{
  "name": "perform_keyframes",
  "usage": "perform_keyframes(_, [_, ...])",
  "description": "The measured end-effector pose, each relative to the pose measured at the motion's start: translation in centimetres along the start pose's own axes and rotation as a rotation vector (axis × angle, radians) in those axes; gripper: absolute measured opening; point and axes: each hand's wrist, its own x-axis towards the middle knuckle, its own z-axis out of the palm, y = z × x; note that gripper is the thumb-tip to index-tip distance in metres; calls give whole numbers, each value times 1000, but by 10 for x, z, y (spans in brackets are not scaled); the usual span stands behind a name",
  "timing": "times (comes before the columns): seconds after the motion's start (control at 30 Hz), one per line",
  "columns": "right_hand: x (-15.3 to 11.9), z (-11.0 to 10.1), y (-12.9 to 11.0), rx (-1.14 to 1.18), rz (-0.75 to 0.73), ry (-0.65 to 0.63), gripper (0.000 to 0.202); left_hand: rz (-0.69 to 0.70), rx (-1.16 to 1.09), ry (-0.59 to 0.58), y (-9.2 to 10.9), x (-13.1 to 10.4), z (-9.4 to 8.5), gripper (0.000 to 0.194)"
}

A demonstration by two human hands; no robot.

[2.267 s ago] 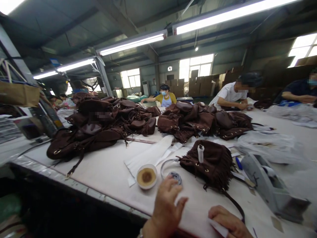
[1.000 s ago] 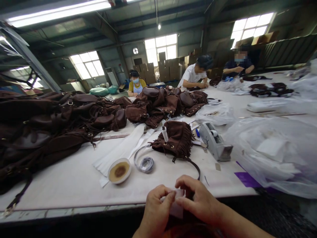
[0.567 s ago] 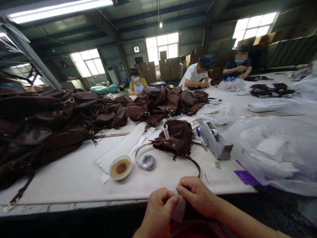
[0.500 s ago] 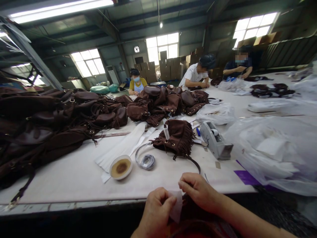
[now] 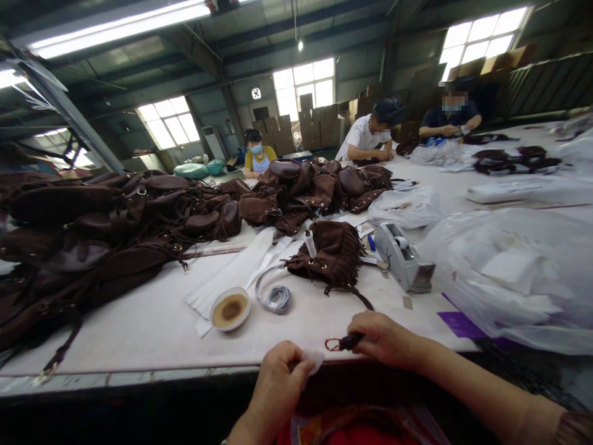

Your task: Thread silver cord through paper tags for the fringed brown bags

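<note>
Near the table's front edge, my left hand (image 5: 280, 377) is closed on a small piece of white tissue (image 5: 314, 360). To its right, my right hand (image 5: 380, 337) grips a dark brown strap (image 5: 351, 341) whose metal clasp (image 5: 332, 344) points toward the tissue; a small gap separates the two. Beyond my hands lies a brown fringed bag (image 5: 331, 250) with a small white bottle (image 5: 310, 244) on it. A bowl of yellowish stuff (image 5: 230, 309) and a coiled grey tape (image 5: 278, 299) sit to the left of the bag.
Brown bags (image 5: 152, 216) are heaped on the left and far middle of the table (image 5: 139, 337). A tape dispenser (image 5: 403, 259) and a large clear plastic bag (image 5: 509, 272) are on the right. Three people sit at the far side.
My right hand has moved slightly up and right, and the strap with its clasp now shows in it. My left hand has shifted left with the tissue, which looks more crumpled.
</note>
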Motion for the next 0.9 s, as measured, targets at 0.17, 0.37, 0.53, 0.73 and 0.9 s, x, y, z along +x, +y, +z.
perform_keyframes(0.17, [2, -23, -12, 117, -58, 58, 14, 142, 167, 23, 7, 12, 2, 15])
perform_keyframes(0.37, [2, -30, -12, -20, -113, 45, 15, 187, 212, -34, 18, 14, 11, 14])
perform_keyframes(0.53, [1, -33, -13, -77, -133, -10, 14, 223, 243, -62, 25, 14, 9, 14])
perform_keyframes(0.73, [3, -39, -22, -1, -129, -92, 20, 313, 242, -109, 32, 13, 7, 16])
perform_keyframes(0.9, [4, -33, -24, 40, -109, -89, 19, 269, 257, -139, 30, 13, 9, 14])
